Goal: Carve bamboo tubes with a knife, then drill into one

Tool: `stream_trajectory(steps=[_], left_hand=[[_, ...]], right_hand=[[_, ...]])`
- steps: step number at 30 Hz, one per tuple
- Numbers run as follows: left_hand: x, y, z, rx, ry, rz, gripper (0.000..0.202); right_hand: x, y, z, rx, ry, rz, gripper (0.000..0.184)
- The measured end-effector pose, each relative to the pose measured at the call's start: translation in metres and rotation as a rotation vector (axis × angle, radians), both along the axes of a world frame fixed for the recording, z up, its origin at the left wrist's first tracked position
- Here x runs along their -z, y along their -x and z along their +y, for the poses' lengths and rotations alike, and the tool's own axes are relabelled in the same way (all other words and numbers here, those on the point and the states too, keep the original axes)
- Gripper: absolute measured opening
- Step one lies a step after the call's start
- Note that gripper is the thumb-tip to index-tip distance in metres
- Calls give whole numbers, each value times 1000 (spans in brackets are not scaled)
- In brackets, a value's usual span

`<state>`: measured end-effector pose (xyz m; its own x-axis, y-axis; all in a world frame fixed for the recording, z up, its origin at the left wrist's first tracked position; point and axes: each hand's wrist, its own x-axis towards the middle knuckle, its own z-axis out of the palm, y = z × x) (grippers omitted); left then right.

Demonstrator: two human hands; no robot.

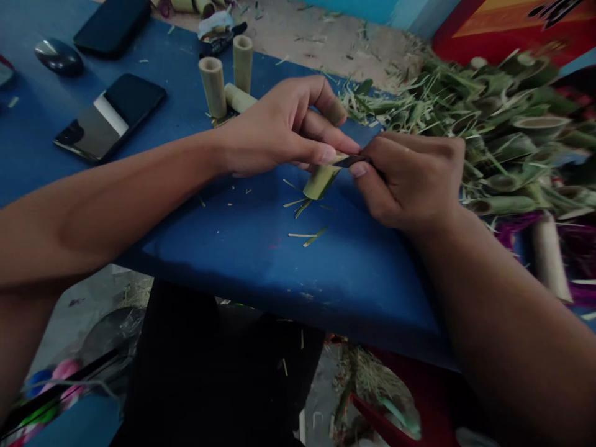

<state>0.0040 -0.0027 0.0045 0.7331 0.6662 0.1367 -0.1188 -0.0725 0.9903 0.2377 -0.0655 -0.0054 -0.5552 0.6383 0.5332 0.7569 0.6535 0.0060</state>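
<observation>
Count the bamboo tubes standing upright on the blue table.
2: the nearer tube and the farther tube to its right, both past the left wrist. The left hand may hide others.

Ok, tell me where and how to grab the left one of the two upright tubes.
Best wrapped around its upper half, coming from the left: the left upright tube stands on end with a straight, round wall, while the other upright tube and a lying tube sit close on its right, likely cramping a grasp there.
</observation>
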Motion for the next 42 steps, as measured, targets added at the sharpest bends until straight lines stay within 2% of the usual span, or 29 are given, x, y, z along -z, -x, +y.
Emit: stream_trajectory(steps=[6,11,16,22,30,34,42], left_hand=[[-3,-1,-4,-16,-17,-6,38],[-5,-3,-4,-37,8,9,34],[-5,-4,-5,-47,5,5,34],[0,-5,-3,-68,39,-53,36],[4,-2,3,-73,58,-42,36],[7,2,8,-17,-2,-4,42],[10,3,6,-68,-24,3,43]], right_hand=[[3,-4,1,39,47,-52,49],[4,-6,1,133,74,-127,52],[0,-2,2,82,70,-90,52],[-1,-1,6,15,70,-27,40],[0,-2,8,60,141,-169,44],[-1,-1,4,52,144,-159,44],[1,0,6,94,182,-154,42]])
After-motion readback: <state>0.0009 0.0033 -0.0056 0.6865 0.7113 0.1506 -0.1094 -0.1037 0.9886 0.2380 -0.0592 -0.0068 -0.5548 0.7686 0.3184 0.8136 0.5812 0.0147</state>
